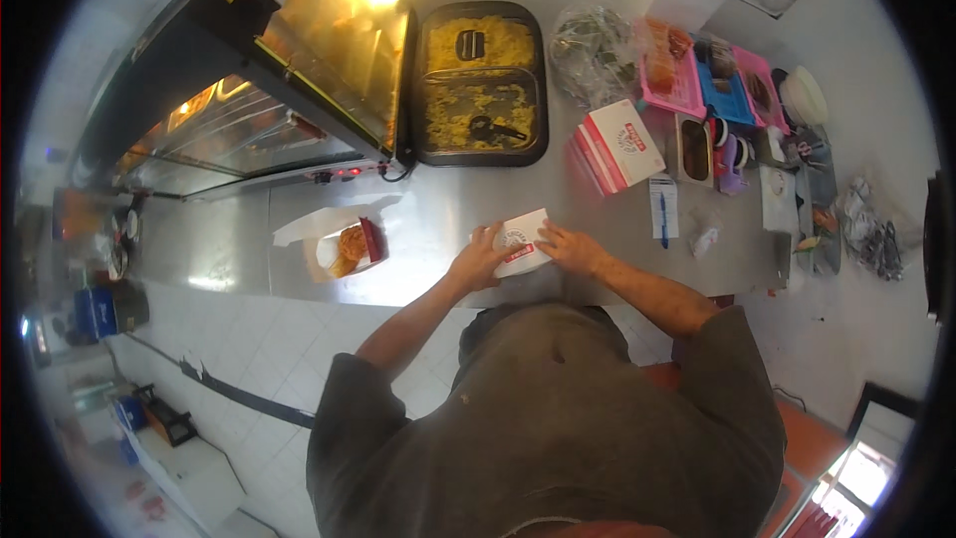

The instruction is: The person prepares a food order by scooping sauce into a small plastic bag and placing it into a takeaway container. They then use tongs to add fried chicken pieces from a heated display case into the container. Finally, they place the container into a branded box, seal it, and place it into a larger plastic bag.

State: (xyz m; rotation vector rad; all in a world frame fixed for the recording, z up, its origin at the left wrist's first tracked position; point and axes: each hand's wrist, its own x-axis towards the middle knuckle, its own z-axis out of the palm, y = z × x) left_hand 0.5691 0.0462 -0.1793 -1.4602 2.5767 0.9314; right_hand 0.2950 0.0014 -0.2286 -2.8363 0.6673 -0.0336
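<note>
Near the front edge of the steel counter, a closed white food box point(524, 232) with red print lies between my hands. My left hand point(480, 259) grips its left side, and my right hand point(570, 247) holds its upper right side, with fingers bent onto the lid. To the left stands an open food box point(321, 273) with its flap spread out. Inside it are a browned, fried-looking piece point(352, 242), something white and rounded, and a dark red packet point(372, 238).
A lit glass warming cabinet point(339, 70) fills the back left. Beside it sits a black tray point(541, 90) of yellow food. Stacked white-and-red boxes point(625, 140), pink baskets point(677, 90) and a blue basket point(725, 98) stand right. A blue pen point(664, 219) lies on paper.
</note>
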